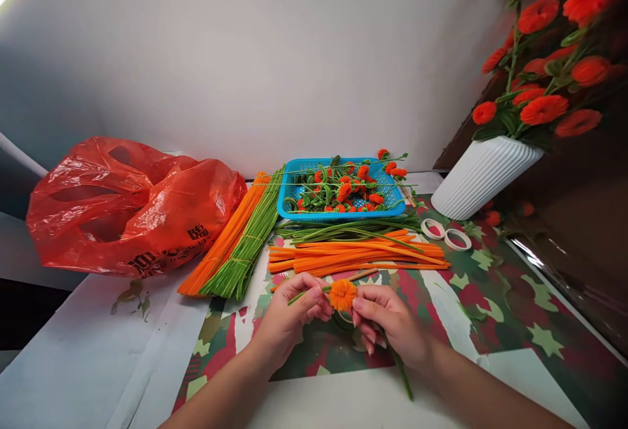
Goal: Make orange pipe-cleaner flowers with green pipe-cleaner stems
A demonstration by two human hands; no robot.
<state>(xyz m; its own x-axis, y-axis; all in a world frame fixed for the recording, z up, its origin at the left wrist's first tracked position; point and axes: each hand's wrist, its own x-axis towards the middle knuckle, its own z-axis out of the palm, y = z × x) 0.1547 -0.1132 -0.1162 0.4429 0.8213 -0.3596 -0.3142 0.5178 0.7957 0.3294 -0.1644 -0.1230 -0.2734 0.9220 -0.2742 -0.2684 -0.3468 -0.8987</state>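
Orange chenille flower [342, 295] between grips, nearly level; left hand [300, 305] pinches green chenille stem [296, 297], running sideways; right hand [390, 319] pinches flower's right edge.

White glare burns out the upper-left corner, highlights streak the red bag [161, 220], and right-hand flowers [544, 110] blur.

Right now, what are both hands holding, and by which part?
An orange chenille flower, pinched at its edge by the right hand; the left hand pinches a green stem beside it.
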